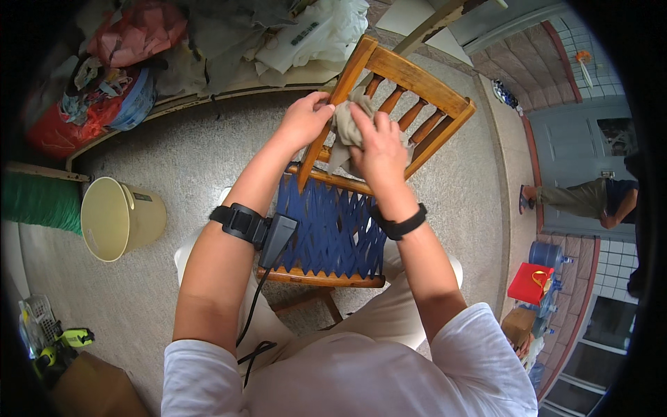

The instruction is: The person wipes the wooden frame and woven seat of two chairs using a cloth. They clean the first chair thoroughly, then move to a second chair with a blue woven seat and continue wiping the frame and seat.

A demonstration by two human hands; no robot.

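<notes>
A wooden chair [417,75] stands in front of me, its backrest on the far side with several turned spindles. Its seat [323,229] is woven from dark blue straps. My left hand [303,121] is closed around the left post of the backrest. Bunched under my right hand [381,147] is a grey-beige cloth [346,124], pressed against the inner side of that post and the nearby spindles. The fingers of my right hand are bent over the cloth, and part of it hangs below them.
A cream bucket [142,215] stands on the floor at left. Bags and cloth cover a low platform [229,94] at far left. A cardboard box [97,386] sits near left. At right are a red bag [531,283], water jugs [547,254] and another person [583,198] by a door.
</notes>
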